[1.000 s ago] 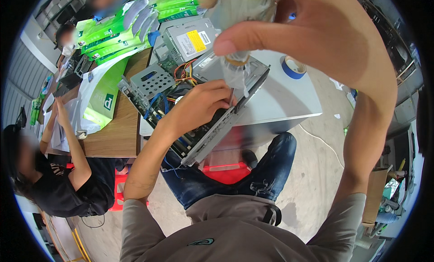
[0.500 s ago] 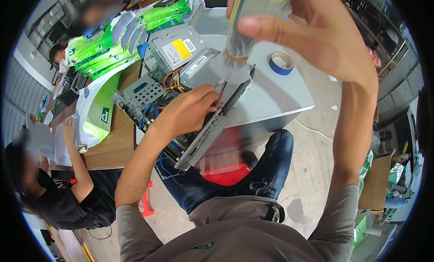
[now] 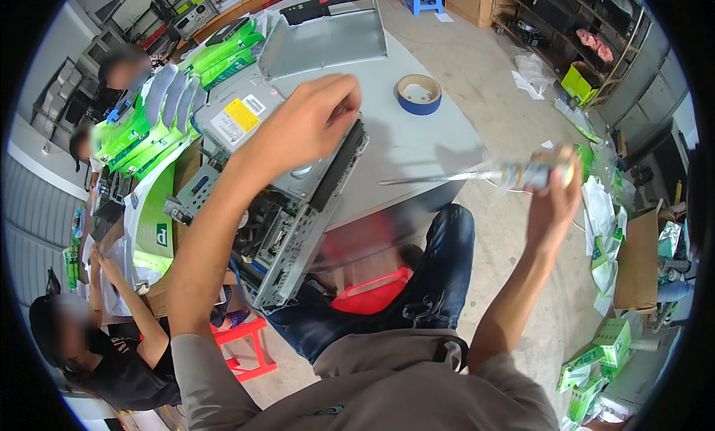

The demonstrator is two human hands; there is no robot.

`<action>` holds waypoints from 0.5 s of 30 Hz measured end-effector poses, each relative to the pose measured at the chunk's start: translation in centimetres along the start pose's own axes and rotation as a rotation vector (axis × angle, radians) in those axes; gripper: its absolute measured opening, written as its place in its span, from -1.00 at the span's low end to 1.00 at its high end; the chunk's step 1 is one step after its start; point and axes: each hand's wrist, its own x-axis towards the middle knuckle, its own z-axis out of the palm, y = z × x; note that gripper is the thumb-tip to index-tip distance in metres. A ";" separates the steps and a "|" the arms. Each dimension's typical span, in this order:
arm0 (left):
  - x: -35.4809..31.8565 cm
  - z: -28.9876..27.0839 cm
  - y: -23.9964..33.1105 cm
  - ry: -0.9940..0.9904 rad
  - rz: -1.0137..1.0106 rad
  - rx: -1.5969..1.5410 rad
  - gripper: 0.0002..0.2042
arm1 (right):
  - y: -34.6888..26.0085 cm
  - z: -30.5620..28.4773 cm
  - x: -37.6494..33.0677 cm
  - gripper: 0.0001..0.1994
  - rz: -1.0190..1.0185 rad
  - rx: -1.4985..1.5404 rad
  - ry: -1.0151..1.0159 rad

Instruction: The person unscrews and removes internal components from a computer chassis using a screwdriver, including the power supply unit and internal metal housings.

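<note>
An opened desktop computer case [image 3: 287, 256] leans over the table's near edge above my lap. Its circuit board and cables show inside. A silver optical drive [image 3: 257, 88] with a yellow and white label sits at its upper side. Above the case my left hand [image 3: 309, 122] is raised, its fingers curled into a pinch; whether they hold anything small is hidden. Off to the right, past the table edge, my right hand [image 3: 555, 208] grips a long-shafted screwdriver [image 3: 514, 176] by its thick, plastic-wrapped handle. Its shaft points left toward the case, slightly blurred by motion.
A tape roll [image 3: 418, 108] with a blue outside lies on the grey table [image 3: 439, 141]. Behind the case lies a metal cover [image 3: 328, 48]. Green packages [image 3: 138, 137] pile at left. A co-worker [image 3: 123, 371] sits left near a red stool [image 3: 261, 349]; cardboard boxes [image 3: 637, 263] stand right.
My right hand has carried the screwdriver out of the case, down and to the right. My left hand has lifted off the inside of the case and moved up.
</note>
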 end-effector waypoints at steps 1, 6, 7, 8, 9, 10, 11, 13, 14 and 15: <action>2.3 0.9 -0.7 -0.026 -0.002 0.020 -0.91 | 1.9 -1.9 -2.2 -0.55 0.077 0.043 0.044; 12.0 5.9 -4.7 -0.194 -0.017 0.072 -0.92 | 8.2 -5.4 -11.5 -0.75 0.338 0.216 0.344; 13.1 6.9 -5.2 -0.208 0.002 0.046 -0.92 | 8.5 -5.6 -12.4 -0.74 0.380 0.231 0.344; 13.7 8.0 -5.7 -0.234 -0.024 0.029 -0.91 | 8.7 -5.7 -13.1 -0.73 0.376 0.287 0.311; 14.4 8.9 -6.1 -0.270 -0.092 0.046 -0.91 | 8.8 -5.7 -13.4 -0.73 0.447 0.272 0.321; 15.0 9.8 -6.4 -0.306 -0.077 0.035 -0.90 | 8.9 -5.9 -13.5 -0.72 0.478 0.306 0.303; 15.3 10.6 -6.6 -0.353 -0.109 0.030 -0.89 | 8.8 -6.1 -13.4 -0.71 0.537 0.322 0.296; 15.7 11.6 -7.0 -0.417 -0.142 0.046 -0.87 | 8.9 -6.6 -12.9 -0.71 0.517 0.325 0.287; 15.8 11.9 -7.1 -0.439 -0.142 0.068 -0.85 | 9.0 -6.9 -12.6 -0.70 0.522 0.328 0.286; 15.8 11.9 -7.2 -0.462 -0.150 0.092 -0.84 | 9.2 -7.1 -12.1 -0.70 0.521 0.323 0.272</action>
